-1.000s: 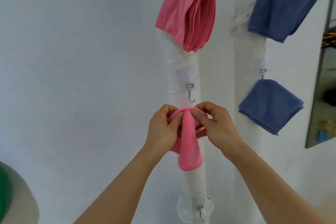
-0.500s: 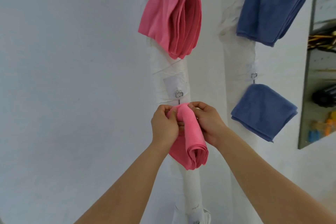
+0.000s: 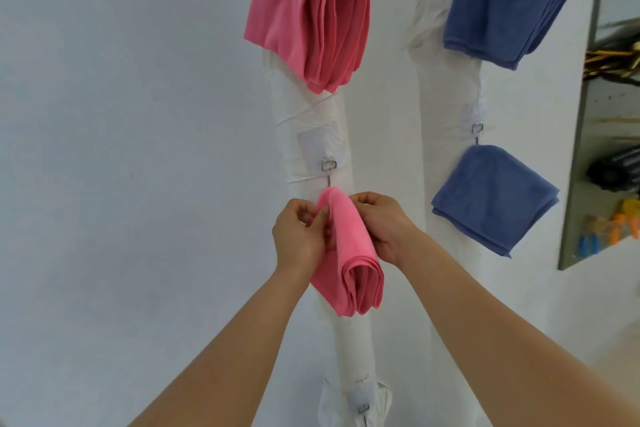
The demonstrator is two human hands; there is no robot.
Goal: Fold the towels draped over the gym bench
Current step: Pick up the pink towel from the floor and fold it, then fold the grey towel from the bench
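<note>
The left hand (image 3: 299,239) pinched the near edge of the small pink towel (image 3: 346,260), fingers curled onto the cloth just under its top fold, while the right hand (image 3: 382,229) gripped the same towel from the other side, its fingers hidden behind the fabric. Between them they held the folded towel's top right up against the hook (image 3: 329,180) that hung from a metal buckle (image 3: 329,164) on the white wrapped post (image 3: 349,343); it looked to me as if they were hanging it there, though whether the cloth had caught on the hook I could not tell, since the towel's crest covered the tip. The towel hung down from the hands in several layers, its loose lower edges fanned open below the wrists, which suggested that the fold was done and only the hanging remained. Above on the same post a bigger pink towel (image 3: 308,14) hung folded, thick with layers. On a second post (image 3: 450,121) to the right hung two blue towels, one high (image 3: 512,0) and one lower (image 3: 491,194), the lower just under its own buckle and hook, so the pattern seemed to be one folded towel per hook. At the far right stood a grey shelf frame (image 3: 575,184) with dark and orange items I could not make out. No bench was in view.
</note>
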